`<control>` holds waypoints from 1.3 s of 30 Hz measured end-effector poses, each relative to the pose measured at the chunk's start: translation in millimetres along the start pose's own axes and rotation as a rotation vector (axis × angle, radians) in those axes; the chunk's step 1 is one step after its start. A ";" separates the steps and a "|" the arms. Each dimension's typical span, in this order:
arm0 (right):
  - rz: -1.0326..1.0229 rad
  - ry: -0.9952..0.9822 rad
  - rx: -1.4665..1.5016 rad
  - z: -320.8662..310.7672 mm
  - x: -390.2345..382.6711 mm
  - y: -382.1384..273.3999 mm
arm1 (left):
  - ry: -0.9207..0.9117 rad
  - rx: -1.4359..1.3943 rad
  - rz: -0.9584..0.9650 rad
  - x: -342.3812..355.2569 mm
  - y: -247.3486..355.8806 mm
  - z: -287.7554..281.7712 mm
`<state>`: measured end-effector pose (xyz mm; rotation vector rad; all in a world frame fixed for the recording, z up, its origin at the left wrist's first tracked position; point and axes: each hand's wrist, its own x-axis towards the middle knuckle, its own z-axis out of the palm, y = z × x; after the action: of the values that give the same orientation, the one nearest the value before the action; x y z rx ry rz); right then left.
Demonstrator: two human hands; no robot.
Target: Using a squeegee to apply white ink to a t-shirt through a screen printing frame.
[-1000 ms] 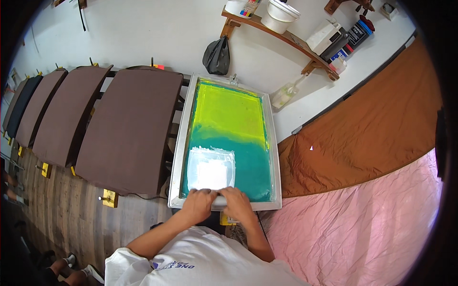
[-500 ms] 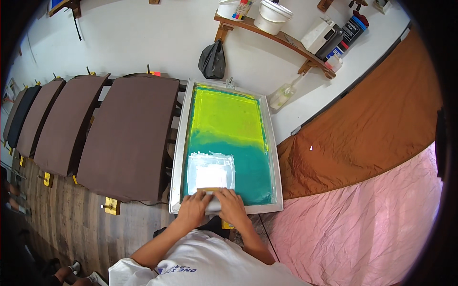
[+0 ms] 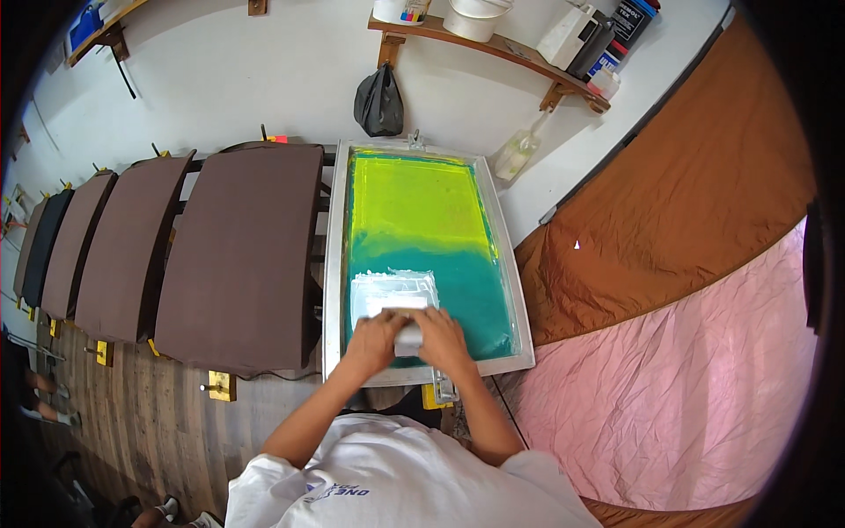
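Note:
A silkscreen frame (image 3: 334, 264) with pale metal edges lies before me. Its mesh is lime green (image 3: 418, 198) at the far part and teal (image 3: 475, 295) at the near part. A patch of white ink (image 3: 368, 289) covers a rectangle in the near left of the teal. On that patch I hold a squeegee (image 3: 408, 333) with both hands. My left hand (image 3: 375, 341) is closed on its left side and my right hand (image 3: 442, 339) on its right side. The hands hide most of the squeegee and some of the white ink.
Brown cloth-covered boards (image 3: 242, 255) stand in a row on the left. A metal clamp (image 3: 443, 387) sits at the frame's near edge. Brown fabric (image 3: 651, 202) and pink fabric (image 3: 651, 387) spread on the right. Buckets and bottles stand on a wall shelf (image 3: 493, 46), with a black bag (image 3: 379, 101) hanging below.
Both hands and the squeegee have moved away from the frame's near edge, up over the white patch. The whole view has shifted slightly, and the near clamp now shows.

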<state>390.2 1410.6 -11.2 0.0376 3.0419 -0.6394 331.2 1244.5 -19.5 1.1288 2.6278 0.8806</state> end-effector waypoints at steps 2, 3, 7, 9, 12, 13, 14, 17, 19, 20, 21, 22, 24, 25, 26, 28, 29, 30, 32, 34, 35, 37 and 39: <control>-0.006 -0.002 -0.003 -1.4 -30.9 -13.1 | -0.010 0.019 0.026 -32.4 14.7 0.3; -0.013 -0.002 0.010 -1.2 -45.6 -17.6 | -0.011 0.013 0.007 -44.1 22.6 2.4; -0.002 -0.141 0.025 -23.8 -50.4 -24.1 | -0.093 0.005 -0.055 -50.5 39.1 -10.4; -0.026 -0.151 0.028 -25.8 -25.2 -16.7 | -0.078 0.041 -0.089 -30.0 32.3 -18.7; -0.052 -0.049 0.008 -27.9 20.0 -11.1 | -0.024 0.033 -0.114 10.8 12.3 -31.0; -0.061 0.008 -0.005 -21.9 31.9 -9.5 | 0.054 0.035 -0.105 17.4 6.1 -30.0; -0.051 0.022 -0.009 -15.2 38.3 -9.1 | 0.133 0.037 -0.096 21.2 -2.4 -23.8; -0.060 0.002 -0.051 3.9 25.0 -10.3 | 0.118 0.005 -0.078 3.1 -14.9 -0.4; -0.125 0.069 -0.015 8.5 -5.6 -13.6 | 0.155 0.013 -0.050 -25.8 -1.4 8.8; -0.130 0.047 -0.010 5.8 -20.3 -16.6 | 0.099 0.033 -0.075 -39.1 11.9 6.7; -0.139 0.023 -0.002 0.9 -34.1 -21.5 | 0.073 0.030 -0.083 -50.4 20.6 7.3; -0.138 0.030 0.007 -2.8 -44.6 -25.0 | 0.028 0.021 -0.085 -56.7 28.6 0.7; -0.101 -0.042 0.024 -12.6 -46.1 -24.8 | -0.007 -0.001 -0.081 -60.0 36.5 -7.9; -0.066 -0.110 0.038 -16.8 -42.4 -24.0 | -0.074 -0.018 -0.109 -51.8 38.4 -15.3; -0.041 -0.141 0.023 -22.1 -33.6 -23.3 | -0.141 -0.033 -0.136 -41.0 39.4 -23.1; -0.021 -0.110 -0.015 -28.3 -9.3 -18.4 | -0.094 0.001 -0.116 -16.6 30.3 -28.8; -0.025 -0.076 -0.021 -29.4 3.1 -16.9 | -0.073 -0.008 -0.121 -4.0 24.2 -29.8; -0.022 -0.013 -0.024 -27.9 14.7 -14.5 | -0.020 0.011 -0.099 7.8 20.6 -31.9; -0.026 0.068 -0.031 -10.9 26.4 -7.6 | 0.131 0.048 -0.030 17.7 -1.2 -11.5; -0.092 0.169 -0.001 8.9 18.4 -0.1 | 0.074 0.057 -0.039 8.8 -3.4 -0.7; -0.082 0.104 -0.015 11.6 6.1 0.3 | 0.068 0.072 -0.028 -0.7 -0.7 3.7; -0.113 0.074 -0.003 8.4 -20.2 -6.0 | 0.036 0.086 -0.022 -27.3 7.2 13.5; -0.105 -0.003 0.020 0.9 -40.2 -12.8 | 0.018 0.060 -0.029 -47.6 24.7 8.0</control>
<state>430.0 1397.9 -5.4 -0.1228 3.0516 -0.6753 382.7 1228.2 -16.3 1.0983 2.6948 0.8151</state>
